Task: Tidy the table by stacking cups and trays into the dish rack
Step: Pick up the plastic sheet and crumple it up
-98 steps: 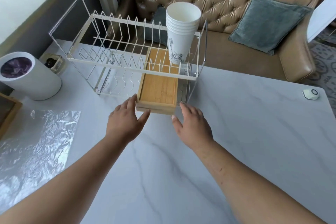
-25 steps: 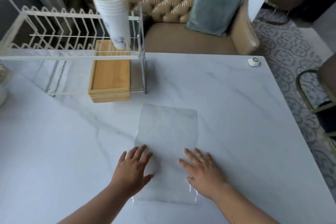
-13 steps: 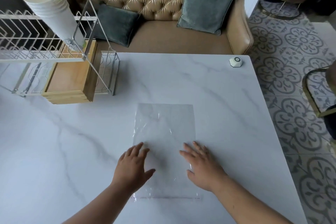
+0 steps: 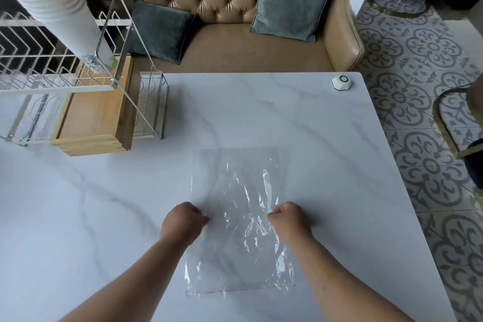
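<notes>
A white wire dish rack (image 4: pixel 122 34) stands at the table's far left. A stack of white paper cups (image 4: pixel 60 10) leans in its upper tier. Stacked wooden trays (image 4: pixel 94 117) lie in its lower level. A clear plastic sheet (image 4: pixel 235 185) lies flat on the marble table (image 4: pixel 313 138) in front of me, crinkled between my hands. My left hand (image 4: pixel 183 221) is curled into a fist on the sheet's left edge. My right hand (image 4: pixel 288 218) is curled the same way at the sheet's right edge. Both pinch the plastic.
A small white hexagonal device (image 4: pixel 341 82) sits at the table's far right corner. A tufted leather sofa (image 4: pixel 235 8) with grey cushions stands behind the table. To the right are patterned floor tiles and a chair frame (image 4: pixel 449 123).
Both hands lay flat and spread on the plastic sheet half a second ago; now the fingers have curled shut on it and the plastic has wrinkled. The view has shifted slightly.
</notes>
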A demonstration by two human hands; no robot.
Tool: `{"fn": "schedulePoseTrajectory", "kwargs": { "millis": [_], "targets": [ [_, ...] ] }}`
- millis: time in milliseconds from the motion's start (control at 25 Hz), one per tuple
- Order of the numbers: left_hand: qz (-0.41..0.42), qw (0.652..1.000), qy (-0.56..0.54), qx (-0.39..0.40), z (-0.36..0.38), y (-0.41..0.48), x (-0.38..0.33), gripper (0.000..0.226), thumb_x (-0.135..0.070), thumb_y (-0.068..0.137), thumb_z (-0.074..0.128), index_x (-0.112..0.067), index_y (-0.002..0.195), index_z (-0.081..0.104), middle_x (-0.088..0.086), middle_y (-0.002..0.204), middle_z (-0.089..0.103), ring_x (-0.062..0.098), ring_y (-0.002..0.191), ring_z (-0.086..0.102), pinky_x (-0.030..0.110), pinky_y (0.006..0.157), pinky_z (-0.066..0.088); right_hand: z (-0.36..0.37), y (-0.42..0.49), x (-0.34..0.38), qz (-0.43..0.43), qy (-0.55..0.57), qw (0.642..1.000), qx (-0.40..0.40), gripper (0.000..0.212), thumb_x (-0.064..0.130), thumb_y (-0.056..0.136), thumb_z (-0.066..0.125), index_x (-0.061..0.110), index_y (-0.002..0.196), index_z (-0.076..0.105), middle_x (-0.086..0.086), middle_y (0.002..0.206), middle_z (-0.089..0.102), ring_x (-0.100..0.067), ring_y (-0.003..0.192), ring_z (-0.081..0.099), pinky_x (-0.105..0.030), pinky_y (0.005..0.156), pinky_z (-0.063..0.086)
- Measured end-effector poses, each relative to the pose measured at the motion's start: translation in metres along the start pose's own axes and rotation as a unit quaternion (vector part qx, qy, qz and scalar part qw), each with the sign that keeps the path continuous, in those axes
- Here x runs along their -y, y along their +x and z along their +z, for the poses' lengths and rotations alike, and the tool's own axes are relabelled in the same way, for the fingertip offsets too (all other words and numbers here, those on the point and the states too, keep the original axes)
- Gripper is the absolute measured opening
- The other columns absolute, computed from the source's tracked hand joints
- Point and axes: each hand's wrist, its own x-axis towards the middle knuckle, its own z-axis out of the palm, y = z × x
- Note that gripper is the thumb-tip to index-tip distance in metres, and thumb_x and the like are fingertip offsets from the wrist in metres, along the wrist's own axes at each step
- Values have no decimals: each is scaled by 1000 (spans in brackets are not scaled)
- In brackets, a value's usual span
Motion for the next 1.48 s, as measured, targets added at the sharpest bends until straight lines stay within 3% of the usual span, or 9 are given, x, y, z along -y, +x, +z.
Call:
{"fn": "schedulePoseTrajectory", "kwargs": {
  "millis": [40, 120, 200, 280, 520, 840, 1040, 1320, 1480],
  "targets": [
    [15, 999, -31, 10, -5, 0, 2, 38, -31, 81, 71, -19, 55, 45, -7, 49, 46, 23, 49, 44, 30, 51, 30, -4, 0, 1, 9, 44, 999, 2, 21, 13, 75, 65, 20, 61, 51, 7, 50, 51, -22, 52, 47, -24, 54, 36],
    [41, 990, -134, 26, -25, -6, 5, 22, -28, 88, 72, -19, 68, 68, -5, 63, 68, 22, 62, 65, 30, 59, 45, -16, -4, 4, 27, 154, 988, 13, 20, 8, 78, 71, 18, 70, 56, 1, 58, 57, -20, 53, 47, -26, 56, 38],
    [48, 961, -263, 70, -51, -13, 7, 11, -23, 95, 70, -20, 90, 79, -1, 85, 80, 22, 81, 76, 32, 71, 54, -31, -12, 15, 29, 249, 967, 40, 17, 2, 83, 72, 14, 88, 60, -6, 72, 71, -19, 59, 57, -32, 64, 46],
    [64, 939, -322, 105, -80, -18, 11, 15, -21, 99, 67, -22, 99, 82, -3, 89, 81, 17, 78, 75, 33, 76, 55, -49, -22, 32, -4, 292, 955, 57, 26, 2, 88, 71, 16, 106, 59, -5, 83, 80, -15, 64, 69, -36, 73, 51],
    [149, 924, -350, 44, -161, -25, 5, 11, -19, 95, 75, -11, 88, 78, 3, 79, 79, 14, 70, 67, 32, 72, 52, -100, -69, 85, -127, 328, 934, 67, 44, 8, 93, 70, 31, 128, 57, -8, 101, 81, -19, 89, 78, -38, 84, 49],
    [244, 916, -317, -24, -210, -31, 1, 11, -30, 85, 85, -26, 80, 76, -10, 63, 68, 2, 56, 51, 31, 63, 37, -114, -112, 124, -209, 327, 922, 3, 75, 7, 94, 69, 38, 153, 34, -10, 102, 81, -21, 101, 76, -39, 90, 48],
    [272, 909, -315, -26, -221, -31, -1, 14, -33, 84, 86, -27, 79, 75, -7, 90, 81, 0, 81, 73, 29, 76, 49, -117, -129, 131, -227, 317, 920, -26, 78, 10, 94, 70, 36, 157, 32, -8, 102, 81, -15, 101, 76, -37, 90, 49],
    [291, 909, -295, -41, -217, -28, 6, 15, -33, 84, 86, -24, 79, 75, -17, 113, 76, -6, 105, 67, 29, 85, 48, -106, -143, 122, -222, 327, 917, -51, 73, 7, 96, 68, 38, 153, 35, -8, 101, 81, -14, 100, 76, -34, 91, 51],
    [321, 890, -325, 6, -212, -37, 4, 16, -28, 88, 82, -18, 80, 73, -31, 126, 69, -15, 116, 61, 25, 90, 45, -107, -151, 112, -210, 327, 920, -58, 37, 5, 95, 68, 28, 123, 67, -4, 98, 82, -18, 105, 75, -34, 94, 52]
  ]
}}
